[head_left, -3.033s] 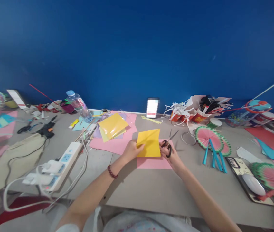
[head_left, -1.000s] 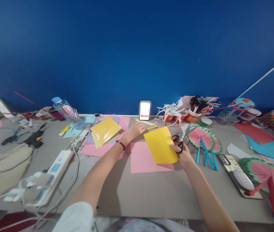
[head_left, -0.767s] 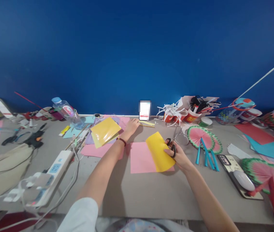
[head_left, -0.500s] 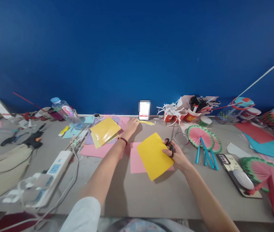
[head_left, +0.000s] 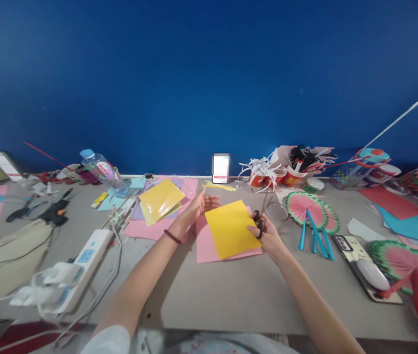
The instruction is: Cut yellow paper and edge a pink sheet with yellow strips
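Observation:
My right hand (head_left: 269,233) has its fingers in the black handles of a pair of scissors (head_left: 257,222), blades pointing away. It also pinches the right edge of a square sheet of yellow paper (head_left: 231,231). The yellow sheet lies over a pink sheet (head_left: 205,250) on the table, covering most of it. My left hand (head_left: 202,202) is at the yellow sheet's upper left corner, thumb raised and fingers stretched to the right, with nothing held. Thin yellow paper strips (head_left: 219,186) lie beyond it, below an upright phone (head_left: 220,169).
Wrapped yellow paper (head_left: 162,199) lies on the left near a plastic bottle (head_left: 100,169) and a power strip (head_left: 83,268). On the right are watermelon-patterned paper fans (head_left: 304,209), a phone (head_left: 352,260) under a white mouse (head_left: 373,274), and cups of paper scraps (head_left: 256,177).
My left hand has come back from the yellow strips at the wall to the yellow sheet, its fingers now apart. The sheet has turned slightly and lies lower over the pink one.

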The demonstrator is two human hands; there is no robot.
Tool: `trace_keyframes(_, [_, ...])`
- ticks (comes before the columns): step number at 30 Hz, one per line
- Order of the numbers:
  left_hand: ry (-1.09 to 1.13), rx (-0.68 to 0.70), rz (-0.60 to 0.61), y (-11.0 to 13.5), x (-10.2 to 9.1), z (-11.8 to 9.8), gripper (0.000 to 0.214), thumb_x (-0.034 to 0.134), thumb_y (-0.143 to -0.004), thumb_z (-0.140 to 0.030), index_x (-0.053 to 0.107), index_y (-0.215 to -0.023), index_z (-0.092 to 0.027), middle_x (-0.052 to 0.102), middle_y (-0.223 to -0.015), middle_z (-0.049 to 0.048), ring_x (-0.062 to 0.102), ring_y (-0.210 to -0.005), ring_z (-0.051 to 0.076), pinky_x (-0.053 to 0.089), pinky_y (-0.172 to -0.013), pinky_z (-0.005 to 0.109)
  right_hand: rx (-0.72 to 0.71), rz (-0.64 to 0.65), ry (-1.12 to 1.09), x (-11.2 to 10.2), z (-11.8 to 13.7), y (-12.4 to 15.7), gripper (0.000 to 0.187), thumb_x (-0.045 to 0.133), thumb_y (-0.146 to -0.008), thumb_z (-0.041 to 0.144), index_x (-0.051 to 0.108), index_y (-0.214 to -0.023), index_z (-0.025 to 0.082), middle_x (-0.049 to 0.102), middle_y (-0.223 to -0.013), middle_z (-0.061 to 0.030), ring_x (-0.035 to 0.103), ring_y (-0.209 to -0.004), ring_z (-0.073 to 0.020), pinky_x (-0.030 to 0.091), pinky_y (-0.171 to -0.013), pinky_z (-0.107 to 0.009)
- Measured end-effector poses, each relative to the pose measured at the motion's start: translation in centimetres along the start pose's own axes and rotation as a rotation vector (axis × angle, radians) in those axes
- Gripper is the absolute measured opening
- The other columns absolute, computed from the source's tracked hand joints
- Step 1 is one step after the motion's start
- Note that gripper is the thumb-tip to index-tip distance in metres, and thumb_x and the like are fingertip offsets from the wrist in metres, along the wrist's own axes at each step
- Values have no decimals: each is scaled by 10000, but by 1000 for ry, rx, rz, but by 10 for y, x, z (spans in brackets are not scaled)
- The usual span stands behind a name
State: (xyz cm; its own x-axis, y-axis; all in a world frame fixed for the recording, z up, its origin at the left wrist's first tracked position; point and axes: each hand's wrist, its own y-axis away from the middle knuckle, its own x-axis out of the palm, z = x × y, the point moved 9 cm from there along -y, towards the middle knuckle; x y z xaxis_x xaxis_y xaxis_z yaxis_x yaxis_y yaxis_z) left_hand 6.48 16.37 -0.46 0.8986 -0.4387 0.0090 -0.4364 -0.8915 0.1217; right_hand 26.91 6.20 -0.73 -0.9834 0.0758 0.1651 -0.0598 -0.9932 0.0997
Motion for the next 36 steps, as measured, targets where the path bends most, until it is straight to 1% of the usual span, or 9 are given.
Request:
trace_keyframes(3, [283, -134, 74, 37, 16, 11, 836, 275, -761, -824, 696, -991, -140, 717, -976, 153, 679, -890, 256, 512, -792, 351, -14, -71, 17, -2, -2, 0, 484, 818, -545, 401, 546, -916, 252, 540, -842, 21, 500, -728, -148, 417, -639, -243])
trace_keyframes(6, [255, -104, 68, 63, 25, 10, 697, 423, -782, -745, 699, -1016, -149, 721, -961, 136, 678, -881, 248, 509, -789, 346, 15, -100, 23, 0, -11, 0, 499, 806, -546, 416, 528, -924, 247, 551, -819, 12, 520, -728, -165, 433, -624, -256])
trace_keyframes(10, [154, 35, -148, 82, 19, 5, 391, 713, -718, -474, 708, -987, -190, 711, -1049, 99, 651, -988, 252, 489, -864, 341, 50, -104, 20, 6, -25, 1, 512, 796, -551, 422, 505, -934, 247, 570, -830, 7, 551, -739, -173, 469, -635, -276])
trace_keyframes(15, [315, -38, -133, 89, 40, 22, 475, 747, -696, -439, 657, -1090, -190, 695, -1095, 119, 677, -947, 268, 523, -826, 387, 59, -101, 27, 14, -34, 4, 489, 778, -585, 399, 495, -956, 253, 568, -830, 22, 550, -707, -156, 479, -627, -272])
trace_keyframes(18, [338, -4, -132, 90, 46, 23, 547, 769, -684, -409, 605, -1155, -184, 702, -1062, 127, 685, -922, 269, 532, -829, 407, 34, -94, 62, 17, -32, 4, 477, 777, -596, 388, 488, -948, 249, 552, -810, 24, 526, -681, -145, 466, -604, -260])
trace_keyframes(23, [160, 119, -323, 95, 30, 26, 407, 744, -711, -400, 630, -1033, -178, 694, -1076, 118, 667, -965, 260, 535, -813, 358, -29, -103, 113, 16, -27, 1, 492, 790, -572, 419, 482, -917, 248, 545, -815, 14, 498, -670, -141, 449, -594, -253])
trace_keyframes(31, [124, 87, -386, 95, 16, 32, 303, 712, -721, -439, 660, -842, -166, 725, -879, 78, 675, -817, 239, 522, -664, 300, -9, -79, 111, 22, -39, -3, 573, 807, -525, 500, 446, -901, 260, 586, -843, -2, 574, -737, -178, 500, -669, -308])
trace_keyframes(33, [146, 75, -363, 96, 16, 30, 315, 722, -707, -449, 674, -828, -162, 724, -861, 71, 672, -789, 231, 520, -658, 299, -3, -96, 114, 21, -42, -2, 569, 803, -541, 506, 434, -899, 262, 590, -824, 2, 583, -754, -188, 506, -686, -320])
trace_keyframes(36, [212, 38, -243, 96, 26, 31, 360, 729, -704, -449, 686, -921, -165, 722, -945, 86, 677, -838, 245, 533, -728, 331, 13, -129, 124, 18, -45, -1, 571, 804, -552, 504, 429, -905, 259, 582, -810, 9, 577, -753, -185, 506, -688, -320])
